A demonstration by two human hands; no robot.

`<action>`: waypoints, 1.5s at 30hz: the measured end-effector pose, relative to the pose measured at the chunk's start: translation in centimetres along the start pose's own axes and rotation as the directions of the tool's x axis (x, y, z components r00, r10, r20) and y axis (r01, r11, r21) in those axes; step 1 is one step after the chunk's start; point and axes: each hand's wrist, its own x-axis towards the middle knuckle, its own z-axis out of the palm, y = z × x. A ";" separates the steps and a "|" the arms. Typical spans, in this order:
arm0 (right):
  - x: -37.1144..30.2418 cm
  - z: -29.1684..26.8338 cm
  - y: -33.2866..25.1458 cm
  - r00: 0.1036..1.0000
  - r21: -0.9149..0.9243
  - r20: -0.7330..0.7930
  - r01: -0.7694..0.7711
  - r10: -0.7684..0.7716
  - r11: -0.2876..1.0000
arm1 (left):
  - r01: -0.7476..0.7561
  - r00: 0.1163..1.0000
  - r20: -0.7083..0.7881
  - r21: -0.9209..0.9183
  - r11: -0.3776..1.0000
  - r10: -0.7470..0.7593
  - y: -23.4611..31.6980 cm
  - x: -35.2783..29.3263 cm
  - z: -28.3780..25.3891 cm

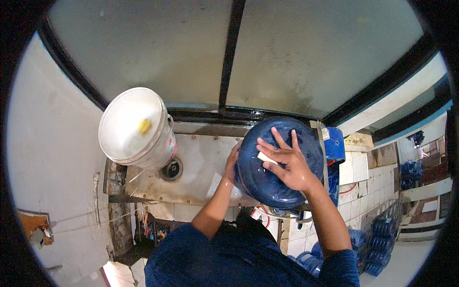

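Observation:
A large blue water jug [258, 184] stands over the right part of the metal sink counter, its round base facing up and wet. My left hand [232, 165] is pressed along the jug's left side, with its fingertips partly hidden behind the curve. On the upturned base lies my right hand [287, 165], fingers spread, with a small cream-white pad [266, 158], perhaps a sponge, held under them. To the left stands a white bucket [165, 150], a yellow lump [145, 126] showing inside it.
A round drain [171, 169] sits in the metal counter [203, 158] beside the bucket. Frosted window panes [158, 52] rise behind it. At the right is a blue container [333, 145]. Several more blue jugs [380, 241] are stacked on the lower right floor.

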 end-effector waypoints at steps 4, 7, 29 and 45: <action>-0.3 -0.1 0.5 1.000 0.001 -0.011 0.010 -0.010 1.000 | -0.110 0.980 -0.156 0.083 0.990 0.122 2.1 -3.3 7.2; -0.1 -0.1 0.3 1.000 -0.014 -0.004 0.026 -0.026 1.000 | -0.254 0.967 -0.008 0.069 0.965 0.255 6.9 -0.9 10.1; 0.1 1.5 -0.2 0.960 -0.018 -0.224 -0.175 0.167 0.984 | 0.661 0.747 0.055 0.038 0.749 -0.663 6.4 6.1 6.0; 0.8 0.3 -0.1 0.993 0.150 -0.028 0.119 -0.116 0.981 | 0.246 0.959 -0.124 -0.077 0.966 -0.254 -5.4 0.7 -6.2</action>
